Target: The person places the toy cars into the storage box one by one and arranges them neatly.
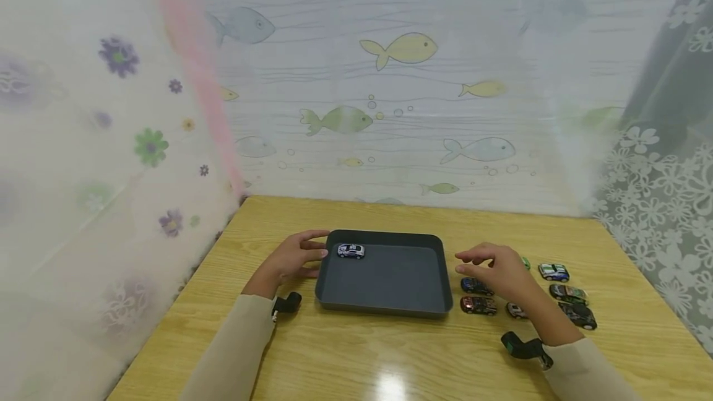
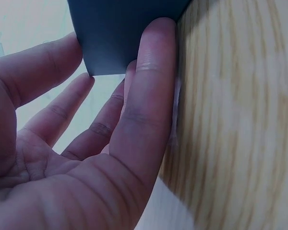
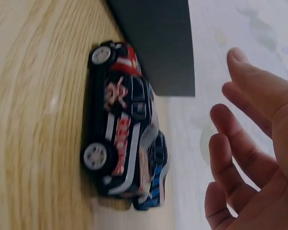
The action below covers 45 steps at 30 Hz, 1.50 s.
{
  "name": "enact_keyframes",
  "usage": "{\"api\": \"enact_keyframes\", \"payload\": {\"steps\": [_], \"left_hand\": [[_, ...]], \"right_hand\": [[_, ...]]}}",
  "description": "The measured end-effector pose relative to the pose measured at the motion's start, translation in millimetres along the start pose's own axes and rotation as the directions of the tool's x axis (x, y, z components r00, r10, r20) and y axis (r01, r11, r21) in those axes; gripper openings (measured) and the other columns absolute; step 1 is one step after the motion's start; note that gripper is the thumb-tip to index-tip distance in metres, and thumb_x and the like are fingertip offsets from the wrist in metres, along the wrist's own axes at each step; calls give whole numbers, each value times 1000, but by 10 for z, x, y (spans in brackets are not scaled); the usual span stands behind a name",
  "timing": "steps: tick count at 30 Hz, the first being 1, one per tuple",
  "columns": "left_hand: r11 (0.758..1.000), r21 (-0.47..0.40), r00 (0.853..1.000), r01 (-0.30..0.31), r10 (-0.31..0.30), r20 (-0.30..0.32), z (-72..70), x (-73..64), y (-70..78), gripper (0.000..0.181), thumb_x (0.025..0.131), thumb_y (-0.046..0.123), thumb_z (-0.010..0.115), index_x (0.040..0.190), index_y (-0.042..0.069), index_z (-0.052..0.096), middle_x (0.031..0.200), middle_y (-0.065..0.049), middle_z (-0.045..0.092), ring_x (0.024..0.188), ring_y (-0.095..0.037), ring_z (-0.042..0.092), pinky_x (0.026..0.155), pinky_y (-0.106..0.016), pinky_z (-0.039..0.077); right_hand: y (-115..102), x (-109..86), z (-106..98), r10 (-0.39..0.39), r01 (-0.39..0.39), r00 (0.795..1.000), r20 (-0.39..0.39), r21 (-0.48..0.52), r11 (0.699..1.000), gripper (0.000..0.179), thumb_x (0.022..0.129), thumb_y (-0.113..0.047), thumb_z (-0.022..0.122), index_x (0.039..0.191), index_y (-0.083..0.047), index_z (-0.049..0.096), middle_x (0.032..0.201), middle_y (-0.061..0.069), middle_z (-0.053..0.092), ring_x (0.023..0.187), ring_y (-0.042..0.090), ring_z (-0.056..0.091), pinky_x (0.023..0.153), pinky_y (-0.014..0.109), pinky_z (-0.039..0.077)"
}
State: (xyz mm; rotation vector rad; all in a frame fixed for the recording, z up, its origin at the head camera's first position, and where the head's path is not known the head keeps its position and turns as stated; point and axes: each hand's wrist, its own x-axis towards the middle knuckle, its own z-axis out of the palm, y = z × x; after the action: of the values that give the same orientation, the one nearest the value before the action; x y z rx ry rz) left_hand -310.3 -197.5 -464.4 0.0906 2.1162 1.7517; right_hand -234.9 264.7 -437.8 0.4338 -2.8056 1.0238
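Note:
A dark grey rectangular tray point(image 1: 390, 280) lies on the table, with a white-and-purple toy car point(image 1: 351, 251) near its back left corner. My left hand point(image 1: 292, 255) rests at the tray's left side. In the left wrist view, its fingertips touch the tray's outer wall point(image 2: 115, 36). To the right of the tray, my right hand point(image 1: 499, 272) hovers over toy cars with loosely bent fingers and nothing between them. Beneath it are a blue-black car point(image 1: 476, 286) and a red-and-black car point(image 1: 478, 305), the latter point(image 3: 120, 120) large in the right wrist view.
More toy cars stand at the right: a white-green-blue one point(image 1: 554, 272), a dark multicoloured one point(image 1: 568, 293), a black one point(image 1: 579, 314) and a white one point(image 1: 516, 310) partly behind my wrist. A green car point(image 1: 526, 262) is mostly hidden. Patterned curtains point(image 1: 390, 79) surround the wooden table point(image 1: 345, 351).

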Motion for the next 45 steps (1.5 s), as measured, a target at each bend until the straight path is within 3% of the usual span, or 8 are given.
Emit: {"api": "enact_keyframes", "payload": {"steps": [9,14,19,33,45], "left_hand": [[1000,9,1000,-6,6,1,1,3,-1,57,101,15,70,153,27,52,149,-20,52,112,-28,71,84,-46,64],[1000,4,1000,2,-2,-16,21,-4,2,56,100,14,70,152,29,53,148,-18,54,110,-28,71,84,-46,64],[1000,-1,1000,-2,2,-11,25,-19,10,57,100,15,70,152,29,53,149,-17,54,112,-28,71,84,-46,64],[1000,-9,1000,6,-6,-12,45,-15,-3,55,100,15,71,150,32,55,148,-17,54,113,-28,71,84,-46,64],[1000,3,1000,8,-8,-2,10,4,-8,55,100,17,71,150,33,55,150,-17,52,112,-28,71,85,-45,64]], "right_hand": [[210,-81,-69,24,-23,999,34,-39,999,37,93,-45,76,122,-21,79,116,-3,73,103,20,63,77,35,53],[295,-107,-85,28,-27,997,68,-19,999,37,92,-44,77,121,-20,79,112,-3,72,106,22,65,81,38,56],[343,-107,-92,27,-26,994,104,-8,1000,37,90,-44,79,118,-21,80,107,-5,71,103,21,66,78,34,57],[447,-125,-94,-45,52,990,135,-46,998,22,87,-41,83,104,-27,83,100,-11,73,91,11,67,72,27,55],[467,-103,-66,-66,74,987,146,-50,996,25,87,-38,83,107,-23,83,102,-8,74,91,11,68,71,26,57]]}}
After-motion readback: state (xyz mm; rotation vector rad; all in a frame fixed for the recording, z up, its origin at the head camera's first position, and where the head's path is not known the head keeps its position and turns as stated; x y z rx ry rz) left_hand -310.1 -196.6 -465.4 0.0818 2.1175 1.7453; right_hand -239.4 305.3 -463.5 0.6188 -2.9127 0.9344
